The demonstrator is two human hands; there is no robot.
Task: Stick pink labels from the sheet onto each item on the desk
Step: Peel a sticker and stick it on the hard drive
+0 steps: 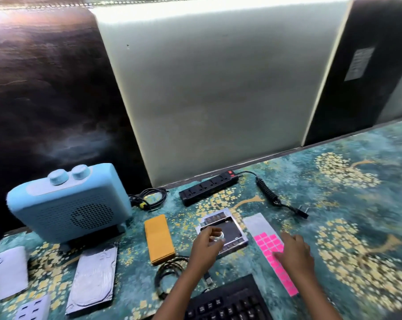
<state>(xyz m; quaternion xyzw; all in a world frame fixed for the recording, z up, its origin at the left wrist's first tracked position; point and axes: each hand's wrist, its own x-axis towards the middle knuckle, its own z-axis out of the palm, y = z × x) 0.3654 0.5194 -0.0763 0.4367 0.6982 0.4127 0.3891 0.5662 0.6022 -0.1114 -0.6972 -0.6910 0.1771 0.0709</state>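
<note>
A sheet of pink labels [268, 244] lies on the patterned desk, its far end bare and grey. My right hand [295, 252] rests flat on the sheet's middle, fingers spread over the pink squares. My left hand [207, 245] hovers over a silver drive caddy [232, 227] just left of the sheet, fingers curled; I cannot see a label in them. Other items: a yellow power bank [159, 239], a black power strip [208, 188], a blue fan heater [68, 202], a silver hard drive [92, 276].
A black keyboard [230, 301] sits at the near edge, a coiled black cable [170, 276] left of my left arm. A white device [10, 271] and a white multi-port hub [32, 308] lie at far left. A white panel stands behind the desk.
</note>
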